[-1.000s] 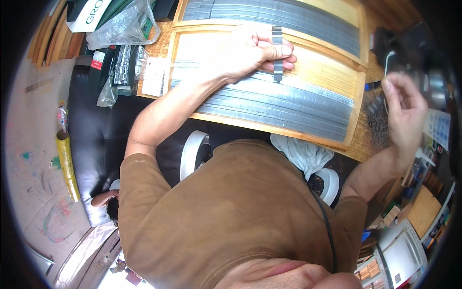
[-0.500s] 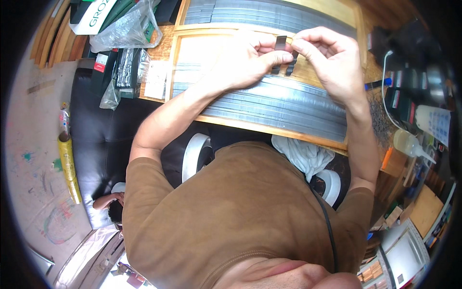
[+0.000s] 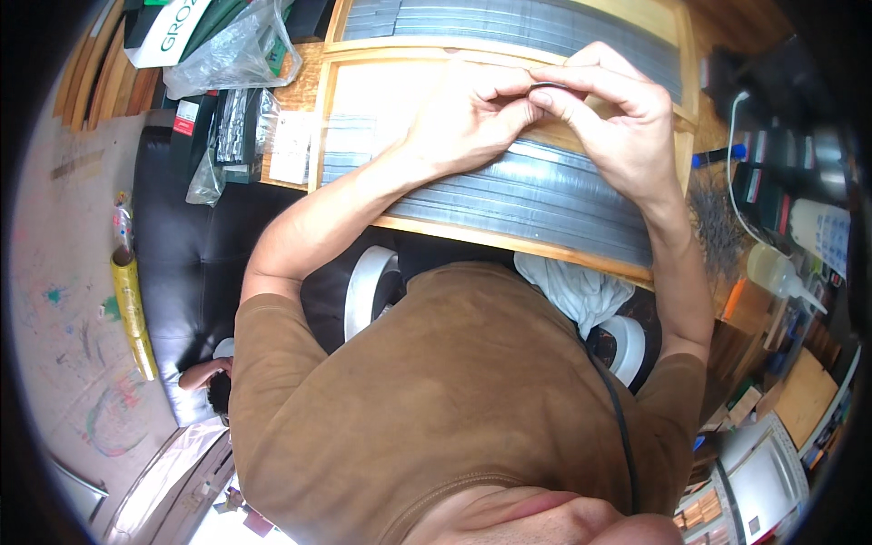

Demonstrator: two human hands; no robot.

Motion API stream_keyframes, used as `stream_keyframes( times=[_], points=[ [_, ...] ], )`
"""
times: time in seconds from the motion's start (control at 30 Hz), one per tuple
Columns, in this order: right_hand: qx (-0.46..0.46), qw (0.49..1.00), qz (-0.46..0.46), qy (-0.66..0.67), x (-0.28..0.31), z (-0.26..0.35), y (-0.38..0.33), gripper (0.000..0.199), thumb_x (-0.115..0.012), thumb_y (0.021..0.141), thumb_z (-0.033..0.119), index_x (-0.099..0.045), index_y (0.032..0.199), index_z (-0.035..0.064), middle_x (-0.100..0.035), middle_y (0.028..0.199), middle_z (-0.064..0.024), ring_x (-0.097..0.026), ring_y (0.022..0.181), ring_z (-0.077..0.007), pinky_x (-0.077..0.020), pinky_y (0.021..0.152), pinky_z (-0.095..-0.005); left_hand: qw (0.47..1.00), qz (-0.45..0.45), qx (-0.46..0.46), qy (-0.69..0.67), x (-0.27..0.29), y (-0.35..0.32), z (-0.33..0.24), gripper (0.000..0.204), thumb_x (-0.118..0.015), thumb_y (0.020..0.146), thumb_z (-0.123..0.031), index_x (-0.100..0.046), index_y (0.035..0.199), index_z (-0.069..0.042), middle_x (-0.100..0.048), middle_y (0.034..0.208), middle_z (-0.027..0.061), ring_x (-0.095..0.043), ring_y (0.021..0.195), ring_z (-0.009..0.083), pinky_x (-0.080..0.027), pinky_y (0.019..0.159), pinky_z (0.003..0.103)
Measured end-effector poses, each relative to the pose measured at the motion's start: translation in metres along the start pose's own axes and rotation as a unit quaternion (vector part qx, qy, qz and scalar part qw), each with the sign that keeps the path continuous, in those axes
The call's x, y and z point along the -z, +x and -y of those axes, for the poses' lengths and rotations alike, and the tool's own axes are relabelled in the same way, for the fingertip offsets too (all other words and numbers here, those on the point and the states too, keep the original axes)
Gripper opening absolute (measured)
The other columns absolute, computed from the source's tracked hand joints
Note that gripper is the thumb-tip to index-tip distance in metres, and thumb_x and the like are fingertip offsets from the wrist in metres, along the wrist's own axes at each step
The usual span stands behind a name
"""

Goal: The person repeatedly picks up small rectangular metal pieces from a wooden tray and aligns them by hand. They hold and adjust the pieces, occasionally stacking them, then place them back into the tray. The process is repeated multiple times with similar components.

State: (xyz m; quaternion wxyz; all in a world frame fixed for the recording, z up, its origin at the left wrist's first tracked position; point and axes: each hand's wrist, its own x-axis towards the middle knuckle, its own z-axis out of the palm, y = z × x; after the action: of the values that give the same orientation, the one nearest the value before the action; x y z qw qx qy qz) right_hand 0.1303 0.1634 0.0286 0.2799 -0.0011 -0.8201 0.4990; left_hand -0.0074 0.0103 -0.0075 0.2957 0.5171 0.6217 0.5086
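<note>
Over the wooden tray, my left hand [image 3: 486, 113] and my right hand [image 3: 622, 109] meet fingertip to fingertip. Both are closed in a pinch around a small dark strip [image 3: 549, 86]; only its thin edge shows, and the fingers cover the rest. Beneath my hands, the wooden tray [image 3: 522, 243] holds rows of thin grey metal strips [image 3: 527, 195] packed tightly side by side. Part of the tray floor between my hands is bare wood.
Another wooden tray of grey strips [image 3: 490, 27] lies just beyond. Dark boxes and a clear plastic bag [image 3: 236, 64] sit at the far left. On the right are a blue marker [image 3: 718, 155], a white cable [image 3: 729, 182] and a squeeze bottle [image 3: 772, 268]. Someone's arm [image 3: 202, 372] shows at lower left.
My fingertips have come together around the dark strip, which was standing up in view and now shows only as an edge. The dark pieces below my fingers are out of sight.
</note>
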Motion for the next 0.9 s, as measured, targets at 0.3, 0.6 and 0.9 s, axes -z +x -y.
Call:
stream_keyframes(
  times=[0.3,0.6,0.9],
  points=[
    [0.018,1.0,0.013,0.017,0.002,-0.01,-0.001,0.011,-0.077,0.086,0.001,-0.08,0.096,0.0026,-0.067,0.084,-0.0024,-0.058,0.072,-0.0079,-0.0459,0.063,-0.021,0.999,0.024,0.034,0.014,0.0,0.002,-0.014,0.026,-0.077,0.09,-0.014,-0.075,0.114,-0.007,-0.078,0.096,0.0098,-0.072,0.085,0.0143,-0.057,0.078,0.029],
    [-0.007,1.0,0.026,0.015,0.004,-0.01,-0.002,0.015,-0.079,0.083,-0.006,-0.077,0.098,-0.0034,-0.067,0.088,-0.0059,-0.062,0.079,-0.0102,-0.05,0.069,-0.0217,0.997,-0.004,0.022,0.069,0.003,-0.004,-0.002,0.034,-0.082,0.085,-0.014,-0.073,0.116,-0.005,-0.072,0.087,0.0082,-0.067,0.082,0.0188,-0.054,0.078,0.032],
    [-0.001,1.0,0.011,0.007,-0.004,-0.006,0.0,0.015,-0.079,0.083,-0.005,-0.077,0.098,-0.0033,-0.067,0.086,-0.0053,-0.063,0.076,-0.0099,-0.0515,0.067,-0.021,0.984,0.018,-0.018,0.174,0.007,-0.004,-0.003,0.024,-0.081,0.087,-0.015,-0.076,0.11,-0.01,-0.065,0.096,0.0017,-0.063,0.09,0.016,-0.053,0.083,0.031]
  ],
)
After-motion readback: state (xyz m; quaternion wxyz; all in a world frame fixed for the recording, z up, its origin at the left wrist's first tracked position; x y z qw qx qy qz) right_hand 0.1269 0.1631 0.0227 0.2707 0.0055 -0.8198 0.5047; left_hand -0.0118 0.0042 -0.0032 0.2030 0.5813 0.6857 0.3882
